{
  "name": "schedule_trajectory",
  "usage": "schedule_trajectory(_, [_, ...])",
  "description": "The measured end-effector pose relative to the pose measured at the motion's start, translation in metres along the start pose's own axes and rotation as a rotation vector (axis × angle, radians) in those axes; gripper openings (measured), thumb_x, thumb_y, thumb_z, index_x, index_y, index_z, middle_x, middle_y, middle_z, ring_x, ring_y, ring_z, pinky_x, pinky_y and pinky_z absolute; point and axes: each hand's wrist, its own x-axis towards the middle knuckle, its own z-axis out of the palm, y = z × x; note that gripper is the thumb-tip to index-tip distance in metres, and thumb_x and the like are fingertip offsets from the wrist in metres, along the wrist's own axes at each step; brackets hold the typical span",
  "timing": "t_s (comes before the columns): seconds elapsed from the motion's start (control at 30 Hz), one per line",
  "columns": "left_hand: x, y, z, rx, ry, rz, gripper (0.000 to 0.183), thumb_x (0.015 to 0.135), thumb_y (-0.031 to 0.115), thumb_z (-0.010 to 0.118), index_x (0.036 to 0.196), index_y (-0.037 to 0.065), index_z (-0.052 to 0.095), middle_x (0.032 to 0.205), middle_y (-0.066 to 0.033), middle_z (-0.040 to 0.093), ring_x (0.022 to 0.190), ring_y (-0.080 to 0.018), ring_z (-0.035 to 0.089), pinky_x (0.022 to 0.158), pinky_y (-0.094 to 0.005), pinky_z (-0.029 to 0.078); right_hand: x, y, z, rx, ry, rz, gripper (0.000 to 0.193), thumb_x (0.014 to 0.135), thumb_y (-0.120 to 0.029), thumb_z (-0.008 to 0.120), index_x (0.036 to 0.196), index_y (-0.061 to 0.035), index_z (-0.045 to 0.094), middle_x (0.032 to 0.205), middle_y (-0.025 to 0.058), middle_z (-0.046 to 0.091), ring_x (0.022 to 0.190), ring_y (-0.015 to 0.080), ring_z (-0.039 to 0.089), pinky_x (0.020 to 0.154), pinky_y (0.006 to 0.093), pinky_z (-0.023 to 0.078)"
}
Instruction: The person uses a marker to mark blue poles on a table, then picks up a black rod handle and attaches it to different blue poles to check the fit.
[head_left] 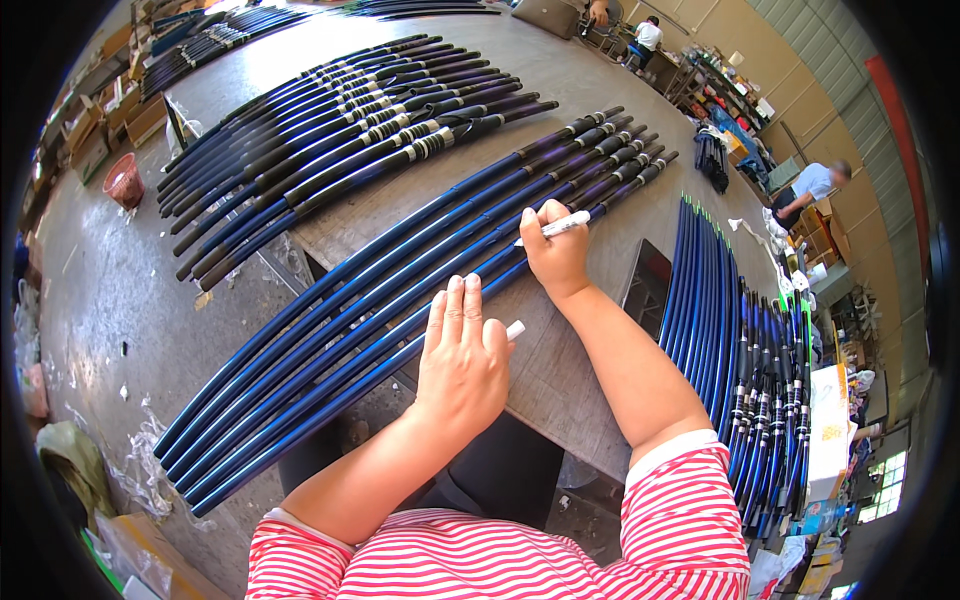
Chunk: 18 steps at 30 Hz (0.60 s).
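Note:
Several dark-blue fishing rod blanks (375, 245) lie side by side across the table, their black grip ends toward the far right. My right hand (557, 250) is closed around a white marker pen (566, 224), its tip pointing left at the rods near their grips. My left hand (462, 360) has its middle fingers stretched out over the nearest rods. A small white pen cap (515, 329) sticks out by the left thumb, held in that hand. Whether the pen tip touches a rod I cannot tell.
A second batch of black-handled rods (350, 130) lies farther back on the table (540, 385). More blue rods (700, 300) stand fanned out at the right. A red bucket (124, 182) is on the floor at left. Two people (808, 187) are in the background.

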Motion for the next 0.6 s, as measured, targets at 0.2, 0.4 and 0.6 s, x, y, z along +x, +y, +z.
schedule_trajectory(0.2, [-0.0004, 0.0003, -0.0001, 0.003, -0.008, -0.01, 0.02, 0.079, 0.014, 0.055, 0.076, -0.004, 0.047, 0.122, -0.0362, 0.042, 0.118, -0.0469, 0.039, 0.101, -0.0516, 0.026, -0.0012, 0.0002, -0.0006, 0.056, 0.023, -0.001, 0.03, 0.079, -0.01, 0.058, 0.057, -0.0044, 0.038, 0.045, 0.0089, 0.045, 0.038, 0.0209, 0.046, 0.039, 0.0322, 0.036])
schedule_trajectory(0.4, [-0.0006, 0.0, 0.0009, -0.003, -0.005, -0.009, 0.019, 0.078, 0.013, 0.056, 0.076, -0.004, 0.047, 0.122, -0.0361, 0.042, 0.118, -0.0469, 0.038, 0.101, -0.0517, 0.025, -0.0014, 0.0008, 0.0001, 0.003, 0.005, -0.014, 0.03, 0.079, -0.009, 0.058, 0.057, -0.0045, 0.037, 0.045, 0.0086, 0.045, 0.038, 0.0201, 0.045, 0.039, 0.0321, 0.035])
schedule_trajectory(0.6, [-0.0007, -0.0001, 0.0009, -0.014, 0.001, -0.01, 0.019, 0.076, 0.012, 0.058, 0.076, -0.004, 0.047, 0.121, -0.036, 0.042, 0.118, -0.0471, 0.038, 0.101, -0.0521, 0.025, -0.0018, 0.0009, -0.0003, 0.016, 0.021, -0.022, 0.03, 0.079, -0.009, 0.058, 0.057, -0.0047, 0.038, 0.045, 0.0082, 0.044, 0.038, 0.0196, 0.044, 0.039, 0.0319, 0.035])
